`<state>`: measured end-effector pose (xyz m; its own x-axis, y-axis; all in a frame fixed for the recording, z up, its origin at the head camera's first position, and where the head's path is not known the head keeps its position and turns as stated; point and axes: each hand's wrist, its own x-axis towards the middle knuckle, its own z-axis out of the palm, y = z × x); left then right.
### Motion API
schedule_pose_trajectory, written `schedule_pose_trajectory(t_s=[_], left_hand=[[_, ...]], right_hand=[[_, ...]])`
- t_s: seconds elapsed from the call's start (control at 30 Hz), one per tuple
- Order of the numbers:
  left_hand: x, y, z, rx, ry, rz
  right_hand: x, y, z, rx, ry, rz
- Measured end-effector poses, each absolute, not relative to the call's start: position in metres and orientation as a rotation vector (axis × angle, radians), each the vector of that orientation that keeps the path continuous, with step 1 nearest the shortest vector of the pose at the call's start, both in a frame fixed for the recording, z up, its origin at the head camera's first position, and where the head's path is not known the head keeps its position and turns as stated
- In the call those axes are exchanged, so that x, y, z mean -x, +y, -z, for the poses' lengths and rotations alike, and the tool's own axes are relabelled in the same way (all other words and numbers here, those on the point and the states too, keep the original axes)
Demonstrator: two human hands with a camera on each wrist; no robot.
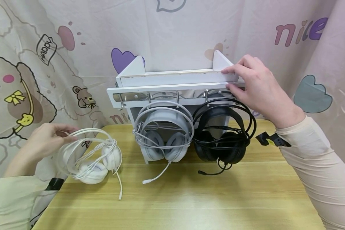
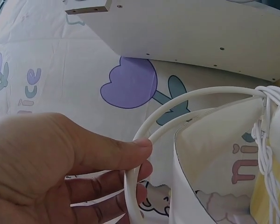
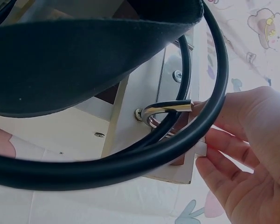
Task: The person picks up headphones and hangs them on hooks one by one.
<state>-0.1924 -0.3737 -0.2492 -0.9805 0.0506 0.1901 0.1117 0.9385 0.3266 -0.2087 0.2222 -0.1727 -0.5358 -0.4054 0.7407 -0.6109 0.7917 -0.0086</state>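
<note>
My left hand [image 1: 50,140] pinches the outer band of a white headset [image 1: 113,156] between thumb and fingers, at the left of the head view. Its cord is looped in a bundle, and its microphone arm points down. At the right end of a white wooden rack [image 1: 172,79], my right hand [image 1: 254,83] grips the edge, fingers at the upper board and thumb lower at the hook rail. A grey-white headset [image 1: 176,145] and a black headset [image 1: 231,151] hang from the rail's metal hooks. The black band crosses in front of the right hand [image 3: 252,144] in the right wrist view.
The rack stands at the back of a wooden table [image 1: 187,204]. A bare metal hook [image 1: 121,102] is at the rail's left end. A printed curtain [image 1: 175,35] hangs behind and at both sides. Black straps [image 1: 273,140] show at both wrists.
</note>
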Motion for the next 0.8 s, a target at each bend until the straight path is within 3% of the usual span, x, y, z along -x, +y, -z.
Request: schedule_pose_trajectory(t_s=[0.8], left_hand=[[0.190, -0.359, 0.227, 0.248, -2.978, 0.434]], right_hand=[[0.209, 0.222, 0.173, -0.751, -2.207, -0.338]])
